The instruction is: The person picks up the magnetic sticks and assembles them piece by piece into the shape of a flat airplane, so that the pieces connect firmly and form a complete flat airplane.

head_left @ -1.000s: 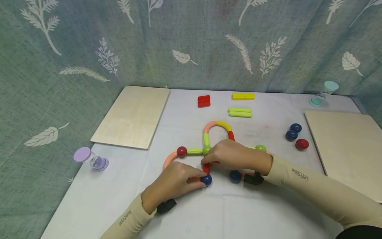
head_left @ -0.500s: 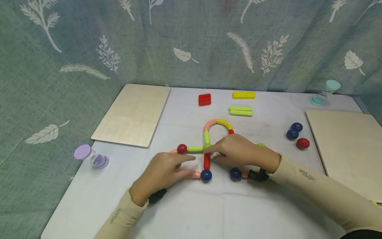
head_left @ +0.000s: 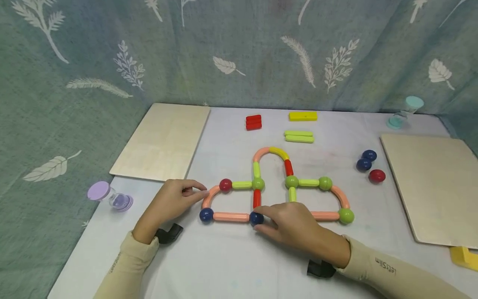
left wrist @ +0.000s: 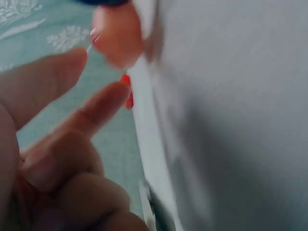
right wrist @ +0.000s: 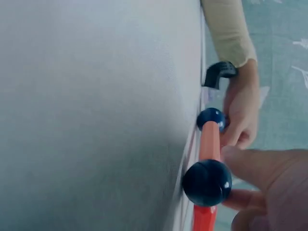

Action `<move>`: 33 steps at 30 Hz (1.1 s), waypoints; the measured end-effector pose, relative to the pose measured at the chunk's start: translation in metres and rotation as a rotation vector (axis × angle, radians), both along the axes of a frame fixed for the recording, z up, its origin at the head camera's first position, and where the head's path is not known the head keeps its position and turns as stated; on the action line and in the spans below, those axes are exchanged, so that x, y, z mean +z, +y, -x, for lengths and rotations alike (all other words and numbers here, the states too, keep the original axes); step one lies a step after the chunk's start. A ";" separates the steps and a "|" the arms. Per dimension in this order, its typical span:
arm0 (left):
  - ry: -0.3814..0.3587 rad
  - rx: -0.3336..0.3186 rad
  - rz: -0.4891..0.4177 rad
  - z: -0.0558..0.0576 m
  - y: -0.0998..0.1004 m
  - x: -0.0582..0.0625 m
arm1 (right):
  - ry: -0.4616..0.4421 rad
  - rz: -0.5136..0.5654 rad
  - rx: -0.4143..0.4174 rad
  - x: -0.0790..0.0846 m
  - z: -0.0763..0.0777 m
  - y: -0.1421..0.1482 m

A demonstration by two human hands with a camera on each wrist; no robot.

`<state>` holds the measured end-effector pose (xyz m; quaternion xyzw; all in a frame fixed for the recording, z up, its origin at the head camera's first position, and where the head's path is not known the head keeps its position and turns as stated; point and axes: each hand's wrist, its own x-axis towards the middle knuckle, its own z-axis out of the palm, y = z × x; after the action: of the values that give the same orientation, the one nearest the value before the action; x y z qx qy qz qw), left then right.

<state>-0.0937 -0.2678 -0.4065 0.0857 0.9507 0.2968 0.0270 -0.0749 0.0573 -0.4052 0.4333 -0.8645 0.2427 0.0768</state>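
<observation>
A flat outline of magnetic rods and balls lies on the white cloth in the head view. My right hand (head_left: 296, 226) pinches the blue ball (head_left: 256, 218) at its lower middle, forefinger and thumb on either side. A straight pink rod (head_left: 231, 216) joins that ball to another blue ball (head_left: 206, 215), and a red rod (head_left: 257, 198) runs up from it to a green ball (head_left: 257, 184). To the left, my left hand (head_left: 169, 203) has its fingertips beside the curved pink rod (head_left: 210, 196) under a red ball (head_left: 225, 185). In the left wrist view its thumb and forefinger are apart.
Red rods (head_left: 253, 122), a yellow block (head_left: 303, 116) and lime rods (head_left: 299, 136) lie at the back. Spare blue balls (head_left: 364, 165) and a red ball (head_left: 377, 176) sit near the right board (head_left: 429, 187). Another board (head_left: 164, 141) and a purple sand timer (head_left: 112, 197) stand left.
My left hand has let go of the lower middle blue ball and moved left to the curved pink rod. My right hand has come down from the green ball to that blue ball.
</observation>
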 end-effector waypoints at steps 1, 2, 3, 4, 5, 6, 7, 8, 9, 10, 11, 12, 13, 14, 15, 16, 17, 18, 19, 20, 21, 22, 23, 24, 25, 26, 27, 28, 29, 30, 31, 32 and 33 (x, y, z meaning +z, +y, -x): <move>-0.005 0.005 -0.006 0.000 0.002 -0.001 | 0.010 0.008 -0.019 -0.002 -0.001 -0.001; -0.014 0.011 -0.011 0.000 0.004 -0.003 | 0.019 0.012 -0.036 -0.003 -0.001 -0.001; -0.021 0.015 -0.013 -0.001 0.005 -0.004 | 0.027 0.015 -0.047 -0.004 -0.001 -0.001; -0.032 0.022 -0.012 -0.001 0.007 -0.005 | 0.032 0.017 -0.053 -0.005 -0.001 -0.001; -0.040 0.028 -0.006 -0.002 0.008 -0.005 | 0.040 0.018 -0.058 -0.006 -0.001 -0.001; -0.046 0.037 0.000 -0.002 0.009 -0.006 | 0.044 0.017 -0.059 -0.006 -0.001 -0.001; -0.048 0.050 0.001 -0.002 0.010 -0.006 | 0.050 0.017 -0.062 -0.007 -0.001 -0.001; -0.050 0.063 0.002 -0.002 0.011 -0.006 | 0.054 0.018 -0.062 -0.007 0.000 -0.001; -0.049 0.070 0.003 -0.002 0.011 -0.005 | 0.058 0.019 -0.064 -0.008 0.000 -0.001; -0.051 0.081 0.005 -0.002 0.012 -0.005 | 0.063 0.019 -0.068 -0.008 0.001 -0.001; -0.051 0.089 0.006 -0.001 0.012 -0.005 | 0.070 0.019 -0.071 -0.009 0.001 -0.002; -0.052 0.096 0.008 -0.001 0.013 -0.005 | 0.074 0.020 -0.075 -0.009 0.001 -0.002; -0.052 0.103 0.010 0.000 0.014 -0.005 | 0.079 0.020 -0.080 -0.010 0.002 -0.002; -0.053 0.111 0.014 0.001 0.014 -0.005 | 0.082 0.019 -0.084 -0.010 0.002 -0.002; -0.053 0.120 0.021 0.002 0.015 -0.005 | 0.083 0.018 -0.086 -0.011 0.002 -0.003; -0.053 0.132 0.026 0.003 0.016 -0.005 | 0.084 0.016 -0.086 -0.011 0.003 -0.003; -0.053 0.139 0.033 0.004 0.016 -0.005 | 0.083 0.015 -0.082 -0.011 0.003 -0.003; -0.052 0.142 0.041 0.005 0.016 -0.005 | 0.080 0.015 -0.079 -0.010 0.003 -0.002; -0.047 0.145 0.049 0.005 0.017 -0.005 | 0.078 0.016 -0.074 -0.009 0.003 -0.001; -0.035 0.144 0.057 0.005 0.018 -0.005 | 0.074 0.018 -0.075 -0.007 0.003 0.002; -0.012 0.142 0.067 0.004 0.019 -0.004 | 0.072 0.020 -0.077 -0.006 0.004 0.005; 0.020 0.138 0.080 0.003 0.021 -0.003 | 0.070 0.017 -0.086 -0.004 0.004 0.010; 0.068 0.124 0.096 0.001 0.023 -0.001 | 0.069 0.013 -0.101 -0.002 0.004 0.015; 0.129 0.097 0.108 -0.002 0.027 0.002 | 0.070 0.011 -0.121 -0.001 0.004 0.021; 0.190 0.068 0.115 -0.005 0.032 0.006 | 0.074 0.002 -0.147 0.000 0.003 0.028; 0.250 0.027 0.119 -0.009 0.039 0.010 | 0.078 -0.007 -0.174 0.001 0.003 0.035; 0.299 -0.026 0.123 -0.014 0.046 0.014 | 0.076 -0.017 -0.199 0.001 0.003 0.042; 0.335 -0.093 0.120 -0.018 0.055 0.018 | 0.075 -0.028 -0.223 0.001 0.002 0.048; 0.361 -0.169 0.119 -0.021 0.063 0.021 | 0.076 -0.036 -0.248 0.000 0.001 0.054; 0.372 -0.247 0.118 -0.024 0.071 0.023 | 0.079 -0.039 -0.267 -0.001 0.000 0.059; 0.365 -0.312 0.117 -0.027 0.080 0.023 | 0.080 -0.048 -0.284 -0.003 -0.001 0.064; 0.358 -0.373 0.123 -0.028 0.087 0.022 | 0.078 -0.052 -0.295 -0.004 -0.002 0.069; 0.351 -0.423 0.128 -0.029 0.093 0.020 | 0.076 -0.052 -0.300 -0.006 -0.003 0.072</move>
<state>-0.0648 -0.1751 -0.3861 0.3303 0.9187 0.2044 -0.0713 -0.0718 0.1297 -0.4111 0.3099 -0.9221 0.1894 0.1336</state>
